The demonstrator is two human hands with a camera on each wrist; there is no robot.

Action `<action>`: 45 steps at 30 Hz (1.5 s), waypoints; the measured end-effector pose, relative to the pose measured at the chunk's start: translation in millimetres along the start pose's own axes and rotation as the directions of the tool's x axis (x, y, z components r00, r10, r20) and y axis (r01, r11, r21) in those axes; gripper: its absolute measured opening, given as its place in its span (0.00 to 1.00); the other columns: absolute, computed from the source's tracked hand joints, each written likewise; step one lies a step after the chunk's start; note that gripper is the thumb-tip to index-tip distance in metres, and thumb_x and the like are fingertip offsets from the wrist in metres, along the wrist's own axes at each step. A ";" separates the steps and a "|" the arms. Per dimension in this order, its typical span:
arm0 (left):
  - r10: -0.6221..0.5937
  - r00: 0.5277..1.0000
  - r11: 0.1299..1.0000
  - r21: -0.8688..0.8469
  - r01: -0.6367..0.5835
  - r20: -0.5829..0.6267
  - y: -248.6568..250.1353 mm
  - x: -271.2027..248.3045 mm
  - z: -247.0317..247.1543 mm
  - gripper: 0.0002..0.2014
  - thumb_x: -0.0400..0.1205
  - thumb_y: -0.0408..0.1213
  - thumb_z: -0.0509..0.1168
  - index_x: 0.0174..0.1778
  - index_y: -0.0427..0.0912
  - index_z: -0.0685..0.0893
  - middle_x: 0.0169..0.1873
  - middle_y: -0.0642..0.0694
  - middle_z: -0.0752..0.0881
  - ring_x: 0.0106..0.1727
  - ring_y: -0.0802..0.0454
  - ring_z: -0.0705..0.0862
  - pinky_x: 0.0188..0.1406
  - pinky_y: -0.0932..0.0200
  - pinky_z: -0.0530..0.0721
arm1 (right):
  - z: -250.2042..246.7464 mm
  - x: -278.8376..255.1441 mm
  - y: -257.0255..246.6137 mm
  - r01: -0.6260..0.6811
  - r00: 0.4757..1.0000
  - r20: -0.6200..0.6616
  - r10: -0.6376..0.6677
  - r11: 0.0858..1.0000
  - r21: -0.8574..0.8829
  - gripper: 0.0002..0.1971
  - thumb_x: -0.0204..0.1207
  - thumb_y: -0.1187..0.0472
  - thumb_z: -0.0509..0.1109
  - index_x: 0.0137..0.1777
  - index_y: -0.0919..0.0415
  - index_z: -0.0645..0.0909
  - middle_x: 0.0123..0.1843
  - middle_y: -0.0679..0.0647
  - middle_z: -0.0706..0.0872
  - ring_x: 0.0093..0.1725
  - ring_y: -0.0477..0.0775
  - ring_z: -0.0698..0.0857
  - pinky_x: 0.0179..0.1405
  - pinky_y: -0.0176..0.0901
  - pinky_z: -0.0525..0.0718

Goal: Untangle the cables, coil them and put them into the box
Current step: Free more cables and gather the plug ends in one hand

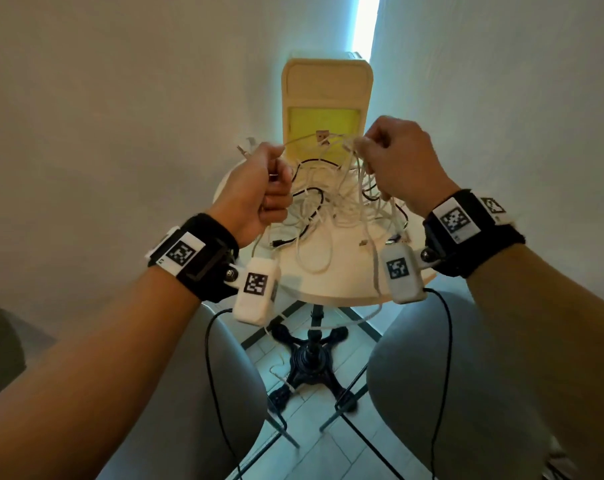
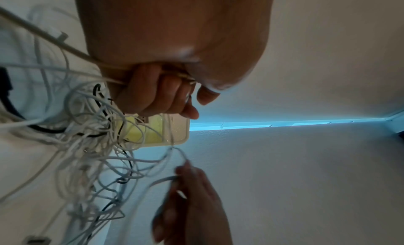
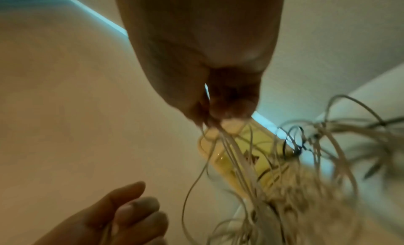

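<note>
A tangle of white and black cables [image 1: 331, 209] lies on a small round white table [image 1: 328, 289], partly lifted off it. My left hand [image 1: 266, 188] is a fist gripping white cable strands [image 2: 104, 70] on the left of the tangle. My right hand [image 1: 387, 150] pinches a bunch of white strands [image 3: 227, 145] above the tangle's right side. One thin white strand [image 1: 314, 138] stretches between the hands. Behind them stands the open cream box [image 1: 328, 84] with a yellow floor [image 1: 319, 126]; the box [image 2: 177, 133] also shows in the left wrist view, and its yellow inside [image 3: 262, 169] in the right wrist view.
Pale walls close in on both sides and meet behind the box. A white cable loop [image 1: 373, 306] hangs over the table's front edge towards the black iron table base [image 1: 311, 362]. My knees [image 1: 449, 368] flank the base. Black wrist-camera leads [image 1: 210, 358] dangle below each wrist.
</note>
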State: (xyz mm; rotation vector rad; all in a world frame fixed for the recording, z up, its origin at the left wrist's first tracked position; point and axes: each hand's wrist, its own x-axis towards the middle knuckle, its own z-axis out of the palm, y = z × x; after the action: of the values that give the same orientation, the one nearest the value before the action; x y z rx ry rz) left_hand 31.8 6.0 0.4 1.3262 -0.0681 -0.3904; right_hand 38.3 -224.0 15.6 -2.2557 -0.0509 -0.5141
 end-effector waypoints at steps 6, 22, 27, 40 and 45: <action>0.036 0.999 0.981 0.190 -0.033 -0.012 6.3 -1.4 11.9 0.17 0.94 0.47 0.61 0.53 0.38 0.89 0.24 0.54 0.59 0.23 0.56 0.55 0.17 0.61 0.54 | -13.9 -5.2 -15.2 0.091 0.996 -0.024 -0.088 0.969 0.232 0.14 0.85 0.55 0.75 0.45 0.65 0.79 0.38 0.68 0.86 0.22 0.59 0.82 0.20 0.48 0.83; 0.060 0.997 0.965 0.255 -0.068 0.038 31.4 19.7 48.1 0.20 0.92 0.43 0.63 0.32 0.49 0.72 0.27 0.50 0.62 0.23 0.55 0.54 0.15 0.65 0.55 | 20.6 -1.6 7.4 -0.039 0.916 0.396 -0.056 0.973 0.227 0.08 0.90 0.61 0.67 0.61 0.62 0.84 0.43 0.69 0.92 0.29 0.63 0.90 0.25 0.50 0.89; 0.161 0.979 0.971 0.159 -0.180 0.124 61.1 1.8 47.1 0.21 0.93 0.42 0.58 0.31 0.51 0.66 0.28 0.51 0.55 0.25 0.54 0.50 0.16 0.63 0.49 | 37.9 21.2 48.2 -0.156 0.924 0.363 0.118 0.985 0.077 0.12 0.90 0.58 0.65 0.49 0.57 0.88 0.38 0.59 0.90 0.32 0.56 0.87 0.40 0.54 0.91; 0.086 0.994 0.962 0.253 -0.101 0.072 50.1 -30.8 6.6 0.22 0.93 0.43 0.58 0.30 0.50 0.67 0.25 0.52 0.60 0.23 0.55 0.55 0.16 0.64 0.53 | -26.6 0.1 -29.6 0.266 0.820 0.571 -0.050 0.916 -0.302 0.27 0.82 0.74 0.64 0.73 0.47 0.86 0.73 0.53 0.85 0.69 0.57 0.86 0.60 0.43 0.81; 0.015 0.990 0.936 0.346 -0.063 0.138 33.3 -43.2 4.9 0.22 0.93 0.44 0.59 0.31 0.47 0.72 0.24 0.51 0.66 0.22 0.56 0.57 0.17 0.62 0.53 | -17.7 -46.7 -65.3 0.020 0.713 0.681 -0.170 0.975 0.223 0.09 0.91 0.58 0.68 0.64 0.61 0.86 0.48 0.59 0.95 0.39 0.59 0.91 0.39 0.54 0.93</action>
State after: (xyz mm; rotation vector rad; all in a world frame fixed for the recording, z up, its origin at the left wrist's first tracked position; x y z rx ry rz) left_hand -1.9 21.3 40.7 1.6459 -0.2870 -0.4472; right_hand -23.7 -186.8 54.7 -2.1257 -0.5853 0.3209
